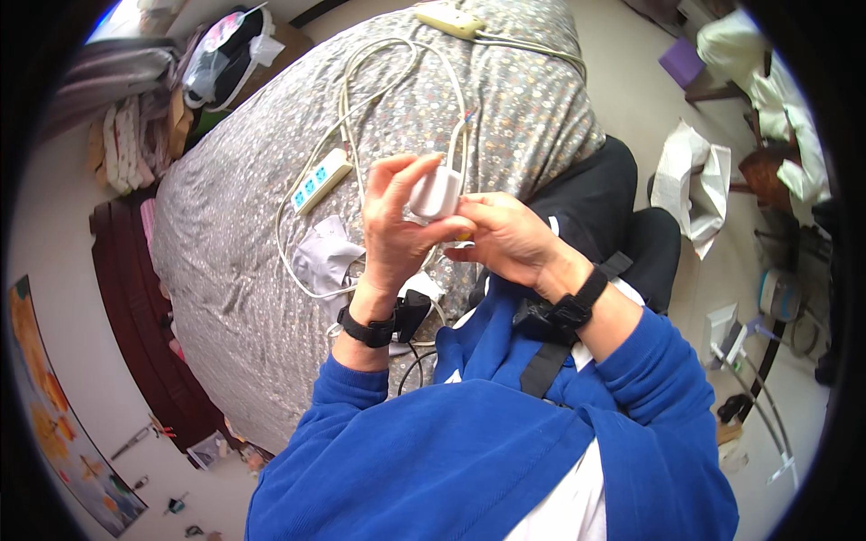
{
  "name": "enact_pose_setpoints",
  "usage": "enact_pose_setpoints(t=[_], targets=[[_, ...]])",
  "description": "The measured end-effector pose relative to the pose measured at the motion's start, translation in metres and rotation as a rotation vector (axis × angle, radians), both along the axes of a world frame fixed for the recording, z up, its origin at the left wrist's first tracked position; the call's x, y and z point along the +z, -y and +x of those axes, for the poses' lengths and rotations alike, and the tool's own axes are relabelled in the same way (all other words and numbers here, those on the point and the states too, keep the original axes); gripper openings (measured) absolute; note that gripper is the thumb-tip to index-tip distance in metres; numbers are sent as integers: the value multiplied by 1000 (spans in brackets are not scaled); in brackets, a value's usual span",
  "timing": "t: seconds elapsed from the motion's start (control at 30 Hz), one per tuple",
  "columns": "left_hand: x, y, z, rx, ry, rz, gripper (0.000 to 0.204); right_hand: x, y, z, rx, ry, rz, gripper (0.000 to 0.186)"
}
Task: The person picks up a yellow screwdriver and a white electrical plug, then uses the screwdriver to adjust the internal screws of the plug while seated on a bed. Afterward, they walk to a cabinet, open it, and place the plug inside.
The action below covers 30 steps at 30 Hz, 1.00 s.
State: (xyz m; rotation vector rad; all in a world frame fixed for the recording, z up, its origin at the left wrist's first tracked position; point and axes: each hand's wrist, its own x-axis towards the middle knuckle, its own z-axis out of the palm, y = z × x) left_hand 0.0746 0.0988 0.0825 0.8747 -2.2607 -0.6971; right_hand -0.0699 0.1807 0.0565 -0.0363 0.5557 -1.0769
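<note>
In the middle of the head view my left hand (392,216) grips a white plug-like plastic piece (436,189) with its fingers and thumb. My right hand (510,236) pinches the lower right of the same piece, where a small yellow bit shows between the fingers. A white cable (458,99) runs up from the piece and loops over the speckled grey bedcover (225,225). A white power strip with blue sockets (322,180) lies left of my hands. A crumpled pale cloth (325,252) and a white object (424,284), partly hidden, lie below them.
A cream strip or block (449,20) with cords lies at the bed's far end. My dark-trousered legs (613,207) are at the right, beside a white bag (695,180) on the floor. Folded clothes (126,144) sit at upper left; draped furniture (740,63) stands upper right.
</note>
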Motion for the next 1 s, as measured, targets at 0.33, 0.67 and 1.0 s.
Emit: enact_pose_setpoints(t=[0.33, 0.67, 1.0], targets=[[17, 0, -6, -82, -2, 16, 80, 0, -7, -11, 55, 80, -101, 22], [13, -1, -3, 27, 6, 183, 73, -1, -9, -11, 16, 78, -93, 23], [15, 0, -3, -87, -24, -82, 77, 1, -10, -14, 41, 51, -79, 24]])
